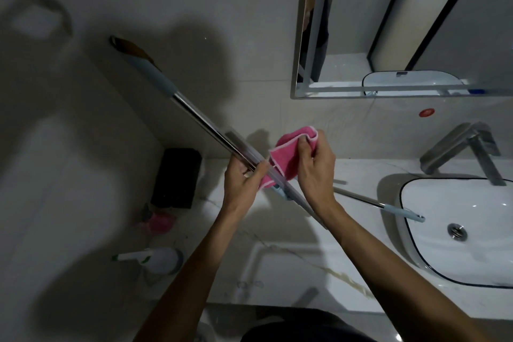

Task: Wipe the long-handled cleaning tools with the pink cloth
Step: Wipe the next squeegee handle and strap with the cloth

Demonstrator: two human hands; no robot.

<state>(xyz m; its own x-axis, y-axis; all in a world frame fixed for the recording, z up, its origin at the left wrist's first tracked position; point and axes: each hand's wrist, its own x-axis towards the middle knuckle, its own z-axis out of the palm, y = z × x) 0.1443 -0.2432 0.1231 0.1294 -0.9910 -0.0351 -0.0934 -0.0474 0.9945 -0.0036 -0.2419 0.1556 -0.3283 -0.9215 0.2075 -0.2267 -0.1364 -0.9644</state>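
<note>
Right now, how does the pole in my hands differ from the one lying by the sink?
The held pole is raised at a slant, gripped by the left hand, with the pink cloth beside it. The second pole lies flat on the countertop, untouched, its tip over the sink. Both have shiny metal shafts with pale blue grips.

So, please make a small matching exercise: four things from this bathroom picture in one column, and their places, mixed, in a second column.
Things:
1. pink cloth
2. metal pole
3. second long tool
4. spray bottle

Places:
A. lying on the counter, its tip over the basin
B. gripped by the left hand
C. pinched by the right hand
D. on the counter, left side

Pairs: 1-C, 2-B, 3-A, 4-D
</note>
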